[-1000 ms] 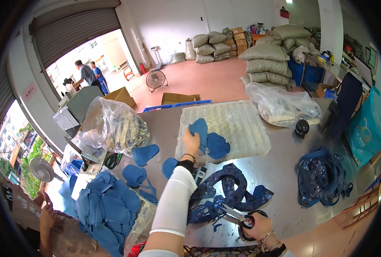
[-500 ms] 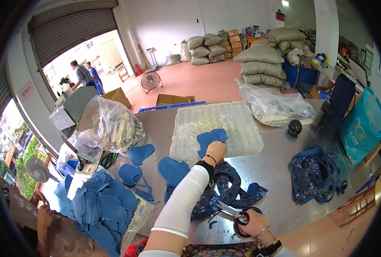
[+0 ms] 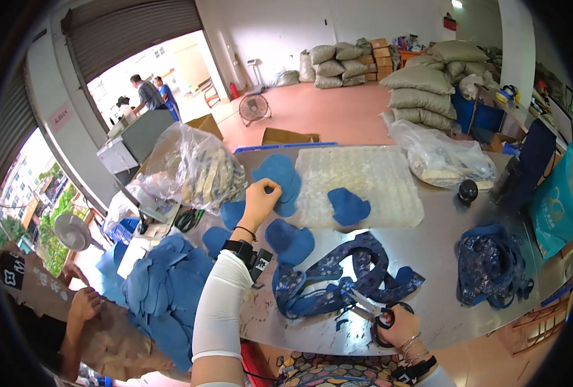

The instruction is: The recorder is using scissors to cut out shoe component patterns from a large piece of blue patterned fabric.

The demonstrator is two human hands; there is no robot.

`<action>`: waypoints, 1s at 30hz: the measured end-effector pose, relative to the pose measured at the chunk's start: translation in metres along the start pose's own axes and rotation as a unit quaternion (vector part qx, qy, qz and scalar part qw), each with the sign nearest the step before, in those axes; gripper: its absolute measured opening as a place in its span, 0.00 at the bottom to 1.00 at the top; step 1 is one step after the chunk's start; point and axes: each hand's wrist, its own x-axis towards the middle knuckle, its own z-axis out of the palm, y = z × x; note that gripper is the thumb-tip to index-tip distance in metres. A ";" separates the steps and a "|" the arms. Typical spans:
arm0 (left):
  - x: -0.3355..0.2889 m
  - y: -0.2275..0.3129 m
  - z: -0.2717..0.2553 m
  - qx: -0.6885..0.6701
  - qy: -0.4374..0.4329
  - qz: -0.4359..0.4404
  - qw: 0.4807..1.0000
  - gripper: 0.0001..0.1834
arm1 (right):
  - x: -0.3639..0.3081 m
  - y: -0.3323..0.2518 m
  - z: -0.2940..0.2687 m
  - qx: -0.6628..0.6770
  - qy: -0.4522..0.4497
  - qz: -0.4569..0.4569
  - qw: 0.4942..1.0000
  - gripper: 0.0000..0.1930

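Observation:
My left hand [image 3: 261, 205] is closed at the left edge of a whitish translucent mat [image 3: 389, 168], its fingers pinching a rounded blue fabric piece [image 3: 282, 173]. Another blue piece [image 3: 349, 208] lies on the mat, and a heart-like blue piece [image 3: 290, 240] rests below my left hand. My right hand [image 3: 399, 327] grips black-handled scissors [image 3: 362, 306] near the front edge of the metal table [image 3: 286, 343]. Their parted blades lie over dark blue patterned fabric strips [image 3: 309, 266]. How far the fingers overlap the pinched piece is partly hidden.
A large heap of blue pieces [image 3: 167, 277] lies at the left, beside a co-worker's hands [image 3: 83, 300]. Clear plastic bags [image 3: 199, 164] stand behind. On the right are a patterned strip bundle [image 3: 491, 267], a black round-topped object [image 3: 467, 191] and a turquoise bag [image 3: 554, 206].
My left hand has moved left off the mat's middle, carrying a blue piece and uncovering the one left there. My right hand stays on the scissors. The whole view has shifted.

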 end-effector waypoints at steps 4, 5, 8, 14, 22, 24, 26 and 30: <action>-0.009 0.006 0.027 0.124 0.034 0.113 0.985 0.09 | -0.001 -0.008 -0.001 -0.013 -0.005 -0.006 1.000 0.20; -0.008 0.011 0.041 0.134 0.030 0.121 0.983 0.11 | -0.001 -0.008 -0.001 -0.012 -0.008 -0.003 1.000 0.20; -0.020 0.039 0.114 0.207 -0.101 0.174 0.958 0.12 | 0.000 -0.008 -0.002 -0.014 -0.013 0.011 1.000 0.20; -0.060 0.033 0.206 0.338 -0.245 0.254 0.872 0.12 | 0.001 -0.003 -0.002 0.000 -0.015 0.003 1.000 0.18; 0.008 0.029 0.153 -0.022 0.162 0.012 0.987 0.13 | 0.000 0.010 0.002 0.020 -0.003 -0.006 1.000 0.17; 0.034 0.004 0.083 -0.195 0.145 -0.102 0.965 0.14 | 0.004 0.002 0.004 0.019 -0.007 -0.010 1.000 0.17; 0.029 -0.006 0.025 -0.264 0.141 -0.070 0.952 0.12 | 0.007 -0.014 0.002 -0.014 -0.016 -0.020 1.000 0.18; -0.042 0.015 -0.088 -0.128 0.059 -0.078 0.987 0.10 | -0.001 0.001 0.009 -0.014 0.035 -0.044 0.998 0.18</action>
